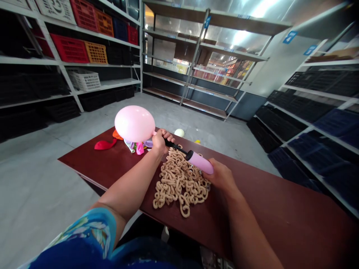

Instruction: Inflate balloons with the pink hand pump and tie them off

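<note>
A pink balloon (134,123), partly inflated, floats above the far left of the dark red table (280,209). My left hand (161,141) pinches the balloon's neck onto the black nozzle of a pink hand pump (198,161). My right hand (221,176) grips the pump's body. Under the pump lies a heap of beige chain links (179,183).
Several flat balloons lie at the table's far end: a red one (105,144), an orange one (117,135) and mixed colours (138,147). A pale balloon (179,132) rests beyond. Shelving with crates (70,48) lines the left, back and right walls; grey floor lies between.
</note>
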Demonstrator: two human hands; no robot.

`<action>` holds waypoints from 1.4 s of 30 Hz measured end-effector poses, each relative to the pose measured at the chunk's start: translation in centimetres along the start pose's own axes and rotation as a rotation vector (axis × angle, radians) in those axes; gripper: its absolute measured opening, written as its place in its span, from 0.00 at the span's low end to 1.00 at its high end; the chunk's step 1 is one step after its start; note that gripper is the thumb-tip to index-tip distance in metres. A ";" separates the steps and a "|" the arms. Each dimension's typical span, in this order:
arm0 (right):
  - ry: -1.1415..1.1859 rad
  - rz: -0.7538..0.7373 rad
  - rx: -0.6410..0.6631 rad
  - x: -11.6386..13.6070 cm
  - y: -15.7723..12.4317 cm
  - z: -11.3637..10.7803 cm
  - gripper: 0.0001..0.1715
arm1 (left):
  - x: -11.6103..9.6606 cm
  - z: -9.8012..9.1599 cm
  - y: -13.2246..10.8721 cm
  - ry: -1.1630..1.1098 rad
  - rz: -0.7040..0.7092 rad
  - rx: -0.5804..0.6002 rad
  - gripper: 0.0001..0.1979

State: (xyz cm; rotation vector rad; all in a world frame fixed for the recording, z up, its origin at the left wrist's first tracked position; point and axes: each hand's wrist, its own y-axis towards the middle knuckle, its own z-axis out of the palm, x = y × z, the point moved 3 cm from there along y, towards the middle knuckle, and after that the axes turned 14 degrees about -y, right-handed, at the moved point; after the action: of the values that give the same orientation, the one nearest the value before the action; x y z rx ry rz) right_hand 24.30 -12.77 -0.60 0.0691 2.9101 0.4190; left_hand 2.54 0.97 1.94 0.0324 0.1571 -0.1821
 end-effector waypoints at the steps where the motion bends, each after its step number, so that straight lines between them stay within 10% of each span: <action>1: -0.003 -0.006 -0.015 0.5 0.0 -0.1 0.18 | 0.5 0.0 -0.2 0.007 -0.020 0.006 0.10; 8: 0.125 -0.054 0.000 2.1 0.2 -0.2 0.30 | 2.4 -0.1 -0.9 0.045 -0.093 0.049 0.10; 19: 0.216 -0.012 0.131 -2.5 0.1 0.5 0.21 | -1.8 0.0 0.9 0.023 0.040 -0.045 0.10; 33: 0.117 0.006 0.011 2.0 -0.2 -0.3 0.22 | 3.0 -0.3 -1.4 0.040 -0.106 0.009 0.11; 42: 0.172 -0.020 0.099 -0.3 0.5 0.1 0.19 | -0.1 -0.3 0.5 0.042 -0.013 -0.079 0.10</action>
State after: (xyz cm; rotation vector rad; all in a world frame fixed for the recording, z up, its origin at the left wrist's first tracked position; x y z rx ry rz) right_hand 24.68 -12.30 -0.52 0.0198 3.0973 0.2906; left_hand 2.49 1.48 1.69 -0.0430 0.2063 -0.1881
